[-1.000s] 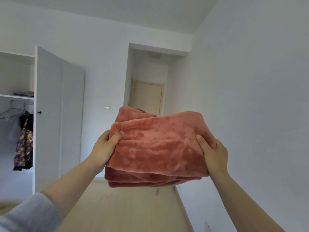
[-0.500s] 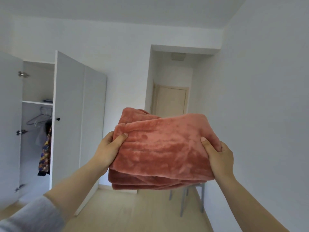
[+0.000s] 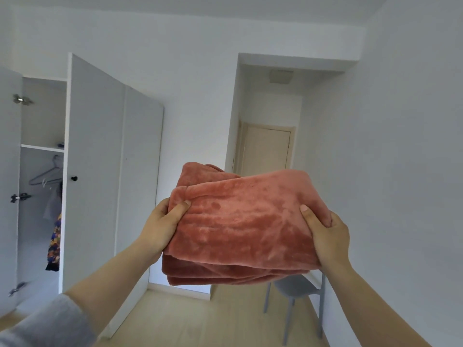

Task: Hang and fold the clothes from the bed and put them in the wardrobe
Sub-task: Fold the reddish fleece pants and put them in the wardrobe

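A folded, fluffy salmon-pink garment [image 3: 245, 226] is held up in front of me at chest height. My left hand [image 3: 162, 226] grips its left edge, thumb on top and fingers underneath. My right hand [image 3: 328, 236] grips the right edge the same way. The white wardrobe [image 3: 95, 171] stands at the left with its doors open. Inside it a shelf [image 3: 42, 148] sits above a rail with empty hangers [image 3: 47, 175], and a patterned garment [image 3: 55, 242] hangs there, partly hidden by the door.
A grey chair [image 3: 294, 291] stands against the right wall, below and behind the garment. A beige door [image 3: 265, 151] closes off the short hallway straight ahead. Light wood floor [image 3: 225, 319] stretches between me and the wardrobe.
The view has swung left, bringing the wardrobe's interior and left door more into sight and revealing the chair. Both hands keep the same grip on the pink garment.
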The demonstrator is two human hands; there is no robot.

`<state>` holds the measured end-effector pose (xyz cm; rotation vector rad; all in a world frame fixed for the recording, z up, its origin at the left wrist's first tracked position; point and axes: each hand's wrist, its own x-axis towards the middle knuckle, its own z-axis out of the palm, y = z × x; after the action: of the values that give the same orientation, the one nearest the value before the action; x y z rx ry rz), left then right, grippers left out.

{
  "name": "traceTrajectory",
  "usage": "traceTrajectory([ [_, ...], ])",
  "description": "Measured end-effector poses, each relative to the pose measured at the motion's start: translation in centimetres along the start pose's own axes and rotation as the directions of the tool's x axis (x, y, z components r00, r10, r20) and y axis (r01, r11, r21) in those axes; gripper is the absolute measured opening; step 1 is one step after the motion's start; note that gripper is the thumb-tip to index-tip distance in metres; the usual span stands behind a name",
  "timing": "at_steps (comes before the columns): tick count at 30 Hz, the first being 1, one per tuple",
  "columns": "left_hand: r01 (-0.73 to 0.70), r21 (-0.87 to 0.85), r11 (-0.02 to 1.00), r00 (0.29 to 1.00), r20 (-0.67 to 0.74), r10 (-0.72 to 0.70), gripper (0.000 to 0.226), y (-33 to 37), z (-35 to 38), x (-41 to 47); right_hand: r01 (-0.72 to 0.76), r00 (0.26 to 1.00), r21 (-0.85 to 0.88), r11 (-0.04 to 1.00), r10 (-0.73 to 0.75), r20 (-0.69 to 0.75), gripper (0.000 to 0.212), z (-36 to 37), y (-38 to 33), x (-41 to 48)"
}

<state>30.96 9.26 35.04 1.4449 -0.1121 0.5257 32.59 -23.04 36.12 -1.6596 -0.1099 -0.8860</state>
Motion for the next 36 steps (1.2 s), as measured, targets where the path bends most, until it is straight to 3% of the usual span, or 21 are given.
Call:
traceTrajectory([
  [7,-0.026,0.056,0.998,0.996,-0.081,0.030,0.033,-4.5,2.6,7.4,0.006,0.998,0.093,0.996,-0.011,0.058,0.023,5.2,6.9,7.9],
  [11,-0.012,0.085,0.996,0.991,-0.131,0.023,0.050,-6.2,3.9,11.6,-0.014,0.992,0.123,0.992,-0.002,0.127,0.029,8.7,10.5,13.0],
  [16,-0.013,0.114,0.993,0.978,-0.204,0.036,0.042,-8.3,3.9,16.6,-0.020,0.983,0.179,0.984,-0.013,0.184,0.028,14.1,13.8,17.7],
  [20,-0.012,0.138,0.990,0.969,-0.243,0.046,0.032,-10.1,2.2,20.8,-0.041,0.975,0.213,0.976,-0.007,0.222,0.023,19.8,15.9,20.0],
  [36,-0.005,0.166,0.986,0.928,-0.366,0.066,0.039,-15.9,-8.7,38.6,-0.055,0.945,0.296,0.954,-0.046,0.325,0.032,44.6,21.1,27.6],
])
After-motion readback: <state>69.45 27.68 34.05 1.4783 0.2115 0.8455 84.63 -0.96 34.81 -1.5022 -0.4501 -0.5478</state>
